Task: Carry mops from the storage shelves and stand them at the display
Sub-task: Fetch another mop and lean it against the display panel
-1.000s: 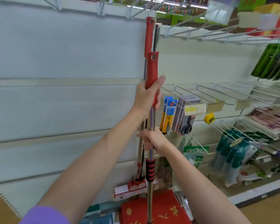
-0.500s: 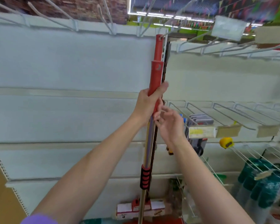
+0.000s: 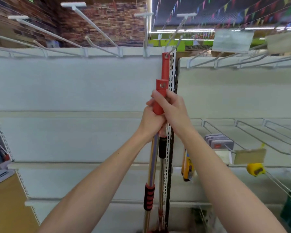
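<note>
Both hands, left hand and right hand, grip one mop's red handle.

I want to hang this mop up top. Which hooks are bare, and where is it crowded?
The top hooks left of the hung mop carry nothing. Crowded spots: the slotted upright, where that mop's hook is taken and both hands grip the held mop; and the lower right hooks, with packets.

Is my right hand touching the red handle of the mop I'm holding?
Touching: the head view shows the right hand with its fingers wrapped on the red handle.
</note>
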`<action>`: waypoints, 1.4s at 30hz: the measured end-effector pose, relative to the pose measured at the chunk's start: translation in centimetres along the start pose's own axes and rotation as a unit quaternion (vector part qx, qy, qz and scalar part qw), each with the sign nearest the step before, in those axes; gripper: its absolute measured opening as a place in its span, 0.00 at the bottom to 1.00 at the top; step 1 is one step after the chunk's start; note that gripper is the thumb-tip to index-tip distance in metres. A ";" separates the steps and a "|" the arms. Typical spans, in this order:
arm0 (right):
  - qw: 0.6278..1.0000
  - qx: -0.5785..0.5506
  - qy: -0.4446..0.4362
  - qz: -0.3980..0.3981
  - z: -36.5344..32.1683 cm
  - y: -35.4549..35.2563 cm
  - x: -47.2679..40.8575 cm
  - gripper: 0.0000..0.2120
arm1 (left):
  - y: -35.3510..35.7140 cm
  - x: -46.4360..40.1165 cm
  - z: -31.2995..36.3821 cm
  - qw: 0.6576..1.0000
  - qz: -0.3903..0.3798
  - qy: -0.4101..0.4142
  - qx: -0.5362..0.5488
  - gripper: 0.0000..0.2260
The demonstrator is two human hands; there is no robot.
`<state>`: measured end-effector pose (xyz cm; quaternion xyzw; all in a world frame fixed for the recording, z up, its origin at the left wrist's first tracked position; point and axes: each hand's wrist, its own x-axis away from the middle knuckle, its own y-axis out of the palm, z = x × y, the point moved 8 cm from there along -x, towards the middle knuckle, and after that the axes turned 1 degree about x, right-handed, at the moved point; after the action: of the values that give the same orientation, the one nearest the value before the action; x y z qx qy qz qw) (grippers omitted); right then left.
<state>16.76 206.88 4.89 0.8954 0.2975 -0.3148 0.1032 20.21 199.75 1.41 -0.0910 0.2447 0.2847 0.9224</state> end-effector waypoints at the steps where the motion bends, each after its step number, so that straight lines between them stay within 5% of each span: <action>1: 1.000 0.006 -0.007 -0.002 -0.1 0.1 -0.2 0.11 | -0.1 -0.1 0.2 1.000 0.000 0.000 0.006 0.08; 10: 0.998 -0.005 -0.055 0.027 -1.5 0.4 -1.6 0.11 | 0.4 -1.5 2.0 0.999 0.020 0.020 0.043 0.12; 17: 0.995 -0.007 -0.054 0.088 -3.1 -1.5 -3.0 0.22 | 1.9 -2.2 3.5 0.998 0.026 0.016 0.048 0.07; 42: 0.991 -0.024 -0.099 0.085 -8.4 -4.4 -5.0 0.23 | 4.9 -4.1 8.1 0.993 0.026 0.053 0.100 0.06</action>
<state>15.26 211.16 14.61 0.8791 0.2163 -0.3847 0.1800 17.65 204.28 10.33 -0.0070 0.3223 0.2774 0.9050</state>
